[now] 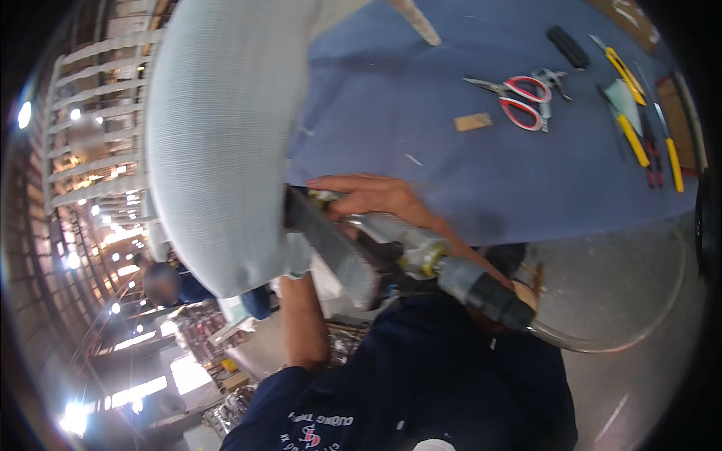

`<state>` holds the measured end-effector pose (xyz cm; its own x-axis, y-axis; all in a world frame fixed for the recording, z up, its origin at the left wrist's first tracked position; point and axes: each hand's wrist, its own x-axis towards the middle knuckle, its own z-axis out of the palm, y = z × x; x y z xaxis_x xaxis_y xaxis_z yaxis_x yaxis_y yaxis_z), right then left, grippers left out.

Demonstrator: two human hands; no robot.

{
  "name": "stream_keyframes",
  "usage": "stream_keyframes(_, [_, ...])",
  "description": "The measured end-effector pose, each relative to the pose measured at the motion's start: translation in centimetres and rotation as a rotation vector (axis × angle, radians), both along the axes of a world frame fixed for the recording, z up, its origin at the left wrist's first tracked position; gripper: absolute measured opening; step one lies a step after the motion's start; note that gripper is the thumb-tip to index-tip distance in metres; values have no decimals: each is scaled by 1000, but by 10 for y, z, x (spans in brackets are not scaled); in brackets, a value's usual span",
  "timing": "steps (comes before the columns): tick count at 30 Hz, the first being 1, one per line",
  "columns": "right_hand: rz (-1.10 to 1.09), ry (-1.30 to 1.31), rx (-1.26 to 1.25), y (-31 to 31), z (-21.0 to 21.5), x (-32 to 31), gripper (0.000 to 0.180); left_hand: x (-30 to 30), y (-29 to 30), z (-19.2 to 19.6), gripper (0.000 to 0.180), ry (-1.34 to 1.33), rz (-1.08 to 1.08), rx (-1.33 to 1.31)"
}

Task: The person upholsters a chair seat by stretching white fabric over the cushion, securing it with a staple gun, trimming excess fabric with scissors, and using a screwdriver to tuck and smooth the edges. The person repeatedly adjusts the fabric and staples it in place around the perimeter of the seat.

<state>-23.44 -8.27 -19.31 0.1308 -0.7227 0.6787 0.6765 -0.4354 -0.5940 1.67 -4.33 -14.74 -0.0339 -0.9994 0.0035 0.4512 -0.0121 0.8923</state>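
Pale blue woven-fabric upholstered piece [226, 143], grey metal air tool [342, 252] angled at the upholstered piece's right edge, bare right hand [376, 197] against the tool, left forearm [304, 323] below the upholstered piece, red-and-white-handled scissors [506, 89] to its right.

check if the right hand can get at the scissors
Probably yes: the right hand has a free way over the blue table to the scissors, though it seems occupied with the air tool.
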Motion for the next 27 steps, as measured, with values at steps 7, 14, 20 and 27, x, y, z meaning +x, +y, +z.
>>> stream_keyframes(7, [-395,340,417,61,-84,-49,33,-56,-3,20,40,-227,-66,8])
stream_keyframes(14, [-359,-176,1230,75,-182,-141,39,-97,5,-54,46,229,107,-28])
stream_keyframes(20, [278,1092,1323,72,-139,-196,41,-200,-60,-29,41,80,373,115])
stream_keyframes(27, [-844,1331,163,-79,-128,-237,35,-204,-41,-43,37,11,812,83])
